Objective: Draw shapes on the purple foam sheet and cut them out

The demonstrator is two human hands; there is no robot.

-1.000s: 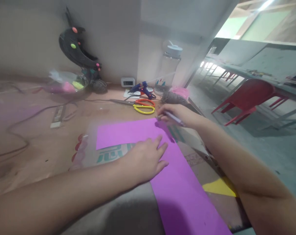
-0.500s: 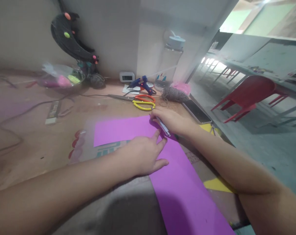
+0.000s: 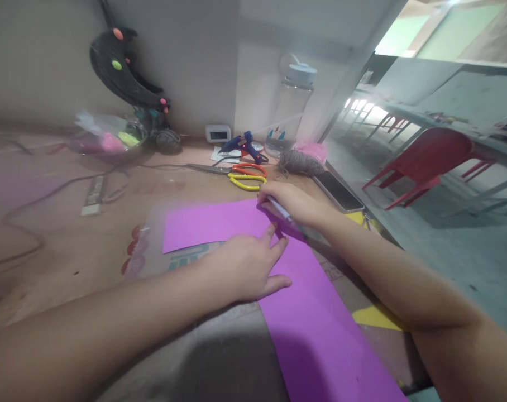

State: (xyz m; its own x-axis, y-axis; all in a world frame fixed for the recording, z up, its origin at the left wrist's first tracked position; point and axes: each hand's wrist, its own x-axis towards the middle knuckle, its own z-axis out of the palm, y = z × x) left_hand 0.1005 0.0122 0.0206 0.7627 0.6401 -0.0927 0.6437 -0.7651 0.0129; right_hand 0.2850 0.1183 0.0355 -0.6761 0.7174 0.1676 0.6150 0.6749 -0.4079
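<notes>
A bright purple L-shaped sheet of paper (image 3: 307,312) lies on the table, one arm reaching left and the other toward me. My left hand (image 3: 253,265) rests on it with fingers spread, close to the inner corner. At the outer corner my right hand (image 3: 293,202) is closed around a slim pale pen (image 3: 281,209). Its tip is hidden by the fingers. Just beyond the right hand lie scissors (image 3: 247,177) with orange and yellow handles.
Toward the wall are a blue glue gun (image 3: 243,145), a clear water bottle (image 3: 293,111), a small digital clock (image 3: 218,133) and grey yarn (image 3: 297,162). A phone (image 3: 339,190) lies at the right edge. A glass bowl (image 3: 111,139) sits at left; a red chair (image 3: 425,156) stands beyond.
The pen has turned slightly within my right hand, its rear end now lying lower against the hand. My left hand stays pressed on the paper; the view has shifted slightly.
</notes>
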